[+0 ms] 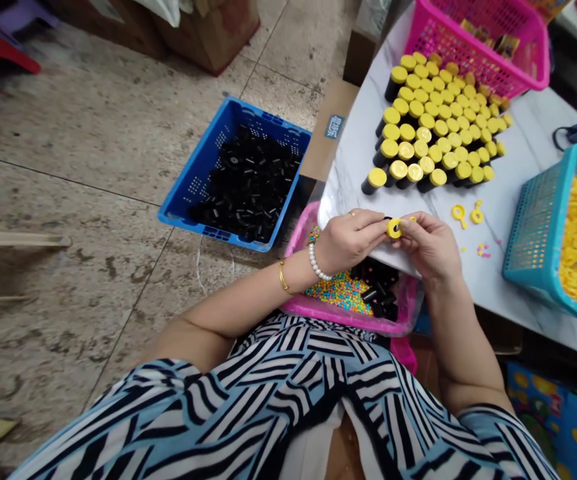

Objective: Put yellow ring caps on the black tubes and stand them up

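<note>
My two hands meet over the near edge of the white table. My left hand [351,237] is closed around what looks like a small black tube, mostly hidden by the fingers, with just a dark edge showing at the fingertips. Thumb and fingers of my right hand [431,245] pinch a yellow plastic ring piece [394,228] right against the left fingertips. Whether ring and tube are joined cannot be made out. Two loose yellow ring pieces, one a ring with a stem [459,215], lie on the table to the right. Below my hands, a pink tray [296,308] holds colored beads [341,293] and black tubes [381,297].
Many black tubes with yellow caps [426,120] stand grouped on the table [348,193]. Behind them is a pink basket [523,77]; at right, a teal basket [533,227] holds yellow pieces. A blue crate [188,213] of black tubes stands left. Pink beads [483,251] lie scattered.
</note>
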### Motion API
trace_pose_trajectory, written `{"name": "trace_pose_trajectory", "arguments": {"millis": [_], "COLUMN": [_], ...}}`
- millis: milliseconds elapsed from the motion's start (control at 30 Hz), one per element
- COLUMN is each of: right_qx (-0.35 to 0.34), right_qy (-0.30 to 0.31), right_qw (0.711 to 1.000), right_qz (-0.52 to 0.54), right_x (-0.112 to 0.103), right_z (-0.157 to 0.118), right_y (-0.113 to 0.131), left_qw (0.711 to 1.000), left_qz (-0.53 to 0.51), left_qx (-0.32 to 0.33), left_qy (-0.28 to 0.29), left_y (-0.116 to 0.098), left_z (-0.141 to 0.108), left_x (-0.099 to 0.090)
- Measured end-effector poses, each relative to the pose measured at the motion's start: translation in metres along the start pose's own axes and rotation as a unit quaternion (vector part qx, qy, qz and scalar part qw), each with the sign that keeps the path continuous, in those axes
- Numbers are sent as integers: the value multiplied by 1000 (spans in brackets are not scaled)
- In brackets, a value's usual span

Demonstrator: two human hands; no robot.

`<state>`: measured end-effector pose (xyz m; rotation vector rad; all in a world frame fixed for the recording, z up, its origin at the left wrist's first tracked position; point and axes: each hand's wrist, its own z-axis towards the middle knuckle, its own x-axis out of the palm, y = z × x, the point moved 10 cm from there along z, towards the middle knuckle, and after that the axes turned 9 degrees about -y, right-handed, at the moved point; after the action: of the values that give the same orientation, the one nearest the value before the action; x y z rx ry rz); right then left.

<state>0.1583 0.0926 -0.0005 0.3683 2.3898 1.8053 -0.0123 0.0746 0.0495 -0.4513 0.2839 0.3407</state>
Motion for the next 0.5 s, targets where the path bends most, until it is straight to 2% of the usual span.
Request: {"name": "trace_pose_trajectory", "arguments": {"millis": [100, 233, 300, 400, 500], "right_qx": [-26, -78, -109, -147, -154], "right_qy": [-15, -57, -66, -81, -96], "right_qw": [999, 991, 984, 973, 969], "right_qz": [-24, -91, -127, -159, -169], "right_x": [7, 6, 6, 2, -5], "right_z": [-2, -5, -8, -11, -12], "right_y": [1, 6, 11, 20, 21], "left_qw": [1000, 998, 997, 1000, 999], "left_qz": [7, 18, 7, 2, 30], "left_qx": [-4, -66, -74, -18, 21], "left_qy": [-5, 13, 10, 8, 15], "left_y": [-2, 8, 10, -1, -8], "left_z": [1, -1, -2, -2, 0], "left_x": [-1, 1, 0, 0, 0]}}
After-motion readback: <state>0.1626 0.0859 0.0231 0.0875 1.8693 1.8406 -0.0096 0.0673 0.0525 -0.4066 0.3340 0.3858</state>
